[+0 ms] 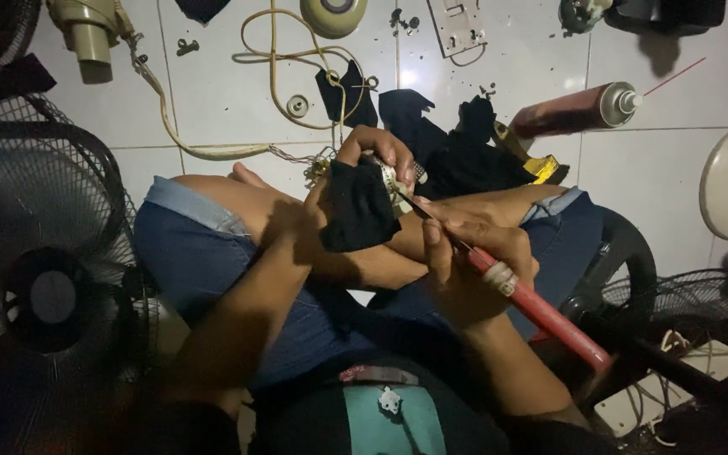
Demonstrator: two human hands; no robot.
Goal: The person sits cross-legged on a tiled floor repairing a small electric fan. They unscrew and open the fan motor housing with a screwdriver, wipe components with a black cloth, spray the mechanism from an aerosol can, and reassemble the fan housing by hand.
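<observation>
We hold a small metal fan motor part (393, 179) above our crossed legs, half wrapped in a black cloth (357, 208), and it sits just over the knee of our blue denim shorts (204, 253). Our left hand (364, 164) has its grip closed around that part and the cloth together, fingers curled over the top. Our right hand (473, 270) has its grip closed tight on the red handle of a screwdriver (532, 305), whose thin shaft runs up to the left so that its tip meets the metal part just beside the cloth. As far as we can judge, the work is in mid-course: the fan is already apart, and the part in hand is not yet back in anything. Thin loose wires (313, 162) hang from the part toward a cream power cable (297, 59) looped on the white tiled floor (221, 93). More black rags (448, 143) lie near our knee, with a red spray can (570, 111) just beyond them. Small screws (187, 46) are scattered farther out, and a wire fan guard (35, 253) stands at our left.
</observation>
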